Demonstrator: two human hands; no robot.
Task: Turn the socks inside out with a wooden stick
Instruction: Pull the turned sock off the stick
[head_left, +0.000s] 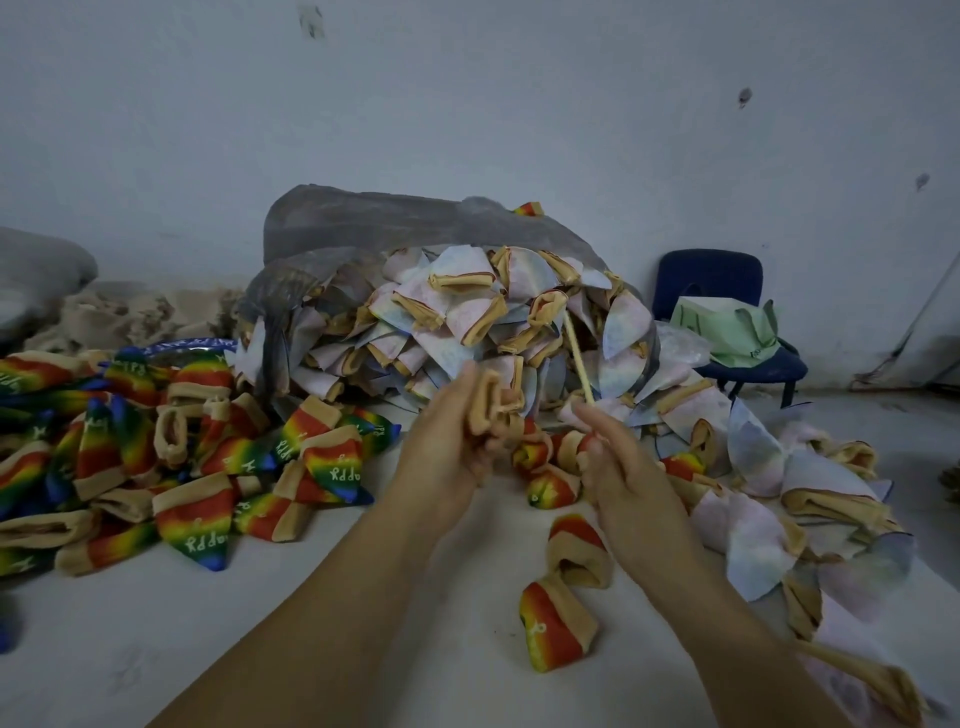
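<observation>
The left hand (447, 447) has its grip curled round the tan cuff of one sock (493, 402), held up over the floor (130, 649). The right hand (628, 467) pinches the wooden stick (576, 353), which points up, near the sock but not in it yet. The big heap of rainbow socks (156, 452) on the left looks done. Lots of pale socks (467, 312) spilling from the bag (363, 218) look left to turn.

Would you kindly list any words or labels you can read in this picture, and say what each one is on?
"happy": white letters, seen upside down, on the rainbow socks in the left pile.
Green bag on the blue chair: print too blurred to read.
Blue item behind the rainbow pile: white lettering, unreadable.
</observation>
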